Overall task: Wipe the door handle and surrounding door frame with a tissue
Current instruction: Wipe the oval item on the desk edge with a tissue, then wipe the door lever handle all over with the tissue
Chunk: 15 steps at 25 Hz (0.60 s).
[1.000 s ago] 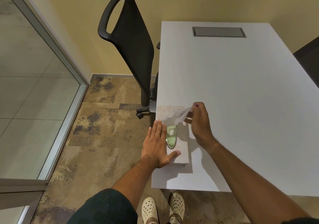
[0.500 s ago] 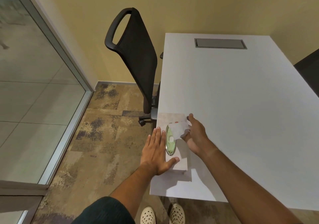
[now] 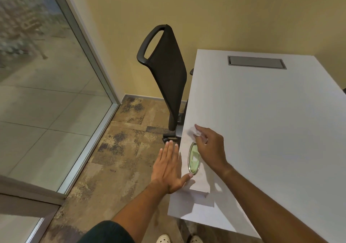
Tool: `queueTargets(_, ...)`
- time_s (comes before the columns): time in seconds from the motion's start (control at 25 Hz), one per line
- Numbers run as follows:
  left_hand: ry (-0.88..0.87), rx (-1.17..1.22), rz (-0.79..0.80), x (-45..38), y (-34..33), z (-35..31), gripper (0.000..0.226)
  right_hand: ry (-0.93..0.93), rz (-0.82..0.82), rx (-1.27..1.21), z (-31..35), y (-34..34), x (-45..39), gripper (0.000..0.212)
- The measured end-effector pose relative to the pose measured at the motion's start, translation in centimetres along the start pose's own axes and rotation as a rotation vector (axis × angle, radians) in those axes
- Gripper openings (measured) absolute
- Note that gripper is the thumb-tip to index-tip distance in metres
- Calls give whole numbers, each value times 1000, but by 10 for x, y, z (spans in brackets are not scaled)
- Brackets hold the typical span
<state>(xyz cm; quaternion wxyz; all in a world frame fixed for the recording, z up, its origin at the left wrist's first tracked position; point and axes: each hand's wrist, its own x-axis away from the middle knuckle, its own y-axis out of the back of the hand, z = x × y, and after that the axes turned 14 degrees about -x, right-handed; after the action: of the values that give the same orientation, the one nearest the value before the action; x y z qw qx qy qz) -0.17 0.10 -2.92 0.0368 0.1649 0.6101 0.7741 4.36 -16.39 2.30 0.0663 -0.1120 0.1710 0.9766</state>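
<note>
right hand (image 3: 210,146) is pinching a crumpled white tissue (image 3: 194,130) in its fingers (image 3: 201,130), just past the far end of the tissue box (image 3: 198,175) on the white surface (image 3: 262,130). box's long axis is running away from the person. left hand (image 3: 168,169), fingers flat and together, is bracing the box's left side. no door handle in view; glass partition frame (image 3: 97,130) is standing well left of the box.

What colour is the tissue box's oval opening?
Green, silver-rimmed oval opening on the pale tissue box; head view.

worn: dark green shorts (image 3: 104,232) | cream perforated clogs (image 3: 163,239) | arms bare
</note>
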Motion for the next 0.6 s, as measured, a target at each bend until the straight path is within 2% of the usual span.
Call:
queueTargets(0.08, 51, 10, -20, 8, 7, 12, 109, 177, 36, 89, 9, -3, 0, 33)
queueTargets(0.44, 316, 44, -58, 58, 9, 60, 114, 570, 269, 205, 47, -44, 9, 47)
queueTargets(0.6, 411, 75, -73, 91, 3, 78, 112, 780, 341, 250, 64, -79, 20, 41)
